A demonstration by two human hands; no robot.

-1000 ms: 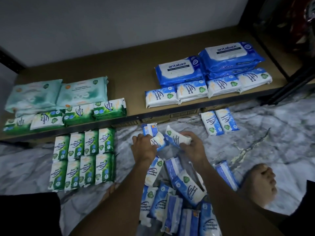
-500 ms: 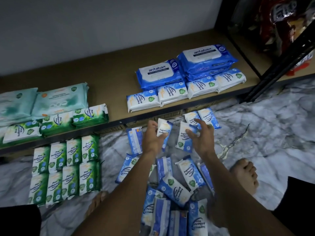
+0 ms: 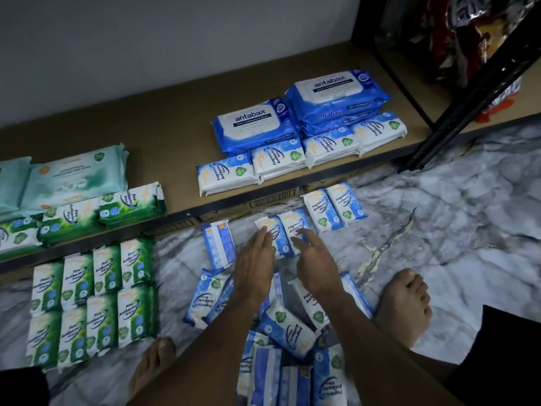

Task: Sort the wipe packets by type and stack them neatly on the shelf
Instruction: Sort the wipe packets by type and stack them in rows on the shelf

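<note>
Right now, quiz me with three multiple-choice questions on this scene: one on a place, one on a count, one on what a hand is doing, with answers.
1. Where do the large antabax packs lie? A) in a basket B) on the shelf, behind the front-row packets C) in a box
2. How many green pine packets show in the grid on the floor? A) four B) twelve C) eight
3. What is the left hand doing? A) its straight fingers rest on a small blue packet B) lifting a packet high C) clenched, empty
Answers: B, they sit on the brown board behind that row; C, two rows of four; A, the fingers lie flat on it.
</note>
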